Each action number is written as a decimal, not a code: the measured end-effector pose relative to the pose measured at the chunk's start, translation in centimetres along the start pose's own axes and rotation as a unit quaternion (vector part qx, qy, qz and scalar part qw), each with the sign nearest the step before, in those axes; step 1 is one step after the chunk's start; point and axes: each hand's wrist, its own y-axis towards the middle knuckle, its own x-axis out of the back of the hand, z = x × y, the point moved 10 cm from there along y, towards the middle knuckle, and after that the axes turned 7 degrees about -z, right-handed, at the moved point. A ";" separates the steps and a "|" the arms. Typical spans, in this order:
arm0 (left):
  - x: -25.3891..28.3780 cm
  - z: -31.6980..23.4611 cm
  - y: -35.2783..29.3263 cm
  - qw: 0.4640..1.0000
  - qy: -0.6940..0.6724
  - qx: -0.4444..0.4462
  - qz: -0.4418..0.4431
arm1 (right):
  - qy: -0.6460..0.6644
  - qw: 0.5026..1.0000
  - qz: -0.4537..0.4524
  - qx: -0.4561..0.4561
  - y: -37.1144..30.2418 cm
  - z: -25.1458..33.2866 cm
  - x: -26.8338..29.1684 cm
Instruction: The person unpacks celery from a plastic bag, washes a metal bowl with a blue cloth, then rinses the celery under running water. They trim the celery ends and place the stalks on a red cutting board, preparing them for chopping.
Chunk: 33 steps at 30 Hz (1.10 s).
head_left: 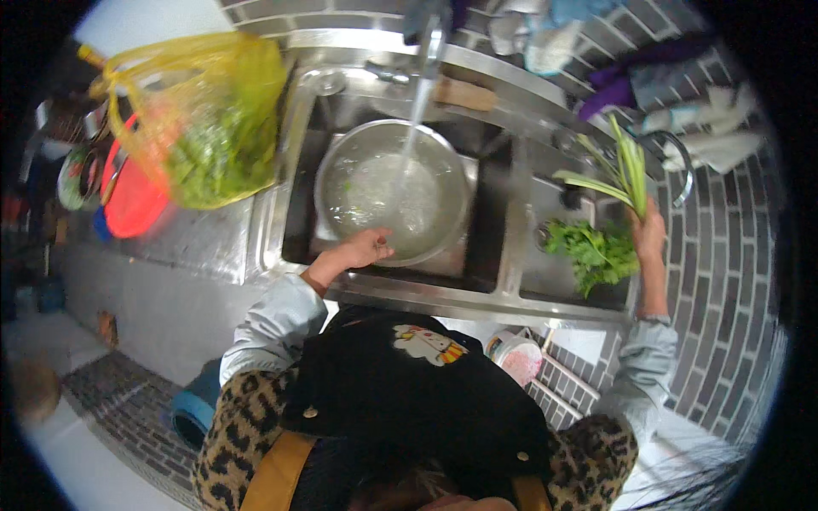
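My right hand is closed around a bunch of celery over the smaller, right-hand sink basin. Its pale green stalks point up and away, and its leaves hang down into that basin. At the near rim of a round metal bowl, my left hand is held with loosely bent fingers and nothing visible in them. The bowl stands in the larger sink basin, and water from the tap pours into it. Small green bits show in the water.
Left of the sink, a yellow plastic bag holds leafy greens, beside a red basin. Cloths and gloves hang on the brick wall. A brown block lies behind the bowl. Below the sink stands a white bucket.
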 end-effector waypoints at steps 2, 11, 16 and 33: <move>-0.9 -5.9 1.3 0.997 -0.016 -0.077 0.026 | -0.037 0.999 0.012 -0.001 0.4 1.3 0.3; -1.3 -31.3 6.4 0.946 -0.076 -0.307 -0.078 | 0.004 0.999 0.035 -0.013 1.0 8.2 5.3; -3.5 -37.1 9.8 0.886 -0.353 -0.290 -0.081 | 0.032 0.999 0.008 -0.011 0.9 9.9 7.5; -7.3 -48.4 7.3 0.650 -0.721 -0.189 0.147 | 0.009 0.998 0.040 0.041 0.5 12.8 8.3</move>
